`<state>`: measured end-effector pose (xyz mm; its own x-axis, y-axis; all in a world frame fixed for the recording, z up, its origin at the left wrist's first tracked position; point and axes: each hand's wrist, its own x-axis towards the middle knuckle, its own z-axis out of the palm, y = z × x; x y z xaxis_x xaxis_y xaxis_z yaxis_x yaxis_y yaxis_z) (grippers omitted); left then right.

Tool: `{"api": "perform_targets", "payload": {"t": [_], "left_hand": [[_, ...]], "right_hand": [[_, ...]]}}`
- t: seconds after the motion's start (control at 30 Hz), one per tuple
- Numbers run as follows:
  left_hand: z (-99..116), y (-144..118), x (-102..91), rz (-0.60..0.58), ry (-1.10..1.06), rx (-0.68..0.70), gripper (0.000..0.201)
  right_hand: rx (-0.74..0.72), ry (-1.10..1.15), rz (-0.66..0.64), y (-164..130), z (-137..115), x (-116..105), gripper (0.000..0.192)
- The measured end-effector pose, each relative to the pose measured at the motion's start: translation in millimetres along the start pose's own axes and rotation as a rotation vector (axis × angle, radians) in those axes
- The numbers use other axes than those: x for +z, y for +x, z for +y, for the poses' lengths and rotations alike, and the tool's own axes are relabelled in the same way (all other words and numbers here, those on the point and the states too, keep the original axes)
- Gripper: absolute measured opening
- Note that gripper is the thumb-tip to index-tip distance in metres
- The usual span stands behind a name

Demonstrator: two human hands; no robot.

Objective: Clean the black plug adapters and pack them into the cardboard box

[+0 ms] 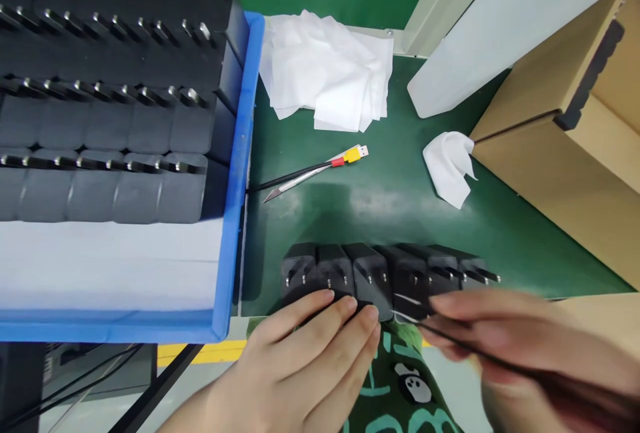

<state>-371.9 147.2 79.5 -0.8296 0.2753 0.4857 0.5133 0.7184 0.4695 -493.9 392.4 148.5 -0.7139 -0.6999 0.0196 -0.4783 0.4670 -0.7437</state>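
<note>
A row of several black power adapters stands along the near edge of the green table, metal prongs showing. My left hand lies over the left part of this row, fingers stretched out and their tips resting on the adapters' near faces. In my right hand, blurred by motion, is a pair of dark tweezers with thin bright tips. The tips point left, at an adapter near the middle of the row; whether they touch it I cannot tell.
On the left, a blue tray holds rows of black adapters, prongs up. White cloths are piled at the back. A yellow-tipped USB cable lies by a pointed silver tool. Rightward are a crumpled cloth and a cardboard box.
</note>
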Motion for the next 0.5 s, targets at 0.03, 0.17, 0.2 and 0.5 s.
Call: {"api": "perform_targets", "payload": {"t": [0.03, 0.17, 0.2, 0.5], "left_hand": [[0, 0, 0.7, -0.002, -0.005, -0.016, 0.028], [2, 5, 1.7, -0.051, 0.016, -0.084, 0.033], [2, 7, 1.7, -0.06, 0.017, -0.092, 0.036], [-6, 4, 2.6, 0.016, -0.047, -0.056, 0.026]], "right_hand": [[-0.009, -0.006, 0.005, 6, -2, 5, 0.032], [-0.042, -0.038, 0.037, 30, -8, 33, 0.041], [-0.049, -0.044, 0.047, 31, -10, 41, 0.041], [-0.18, 0.04, 0.112, -7, -19, 73, 0.051]]}}
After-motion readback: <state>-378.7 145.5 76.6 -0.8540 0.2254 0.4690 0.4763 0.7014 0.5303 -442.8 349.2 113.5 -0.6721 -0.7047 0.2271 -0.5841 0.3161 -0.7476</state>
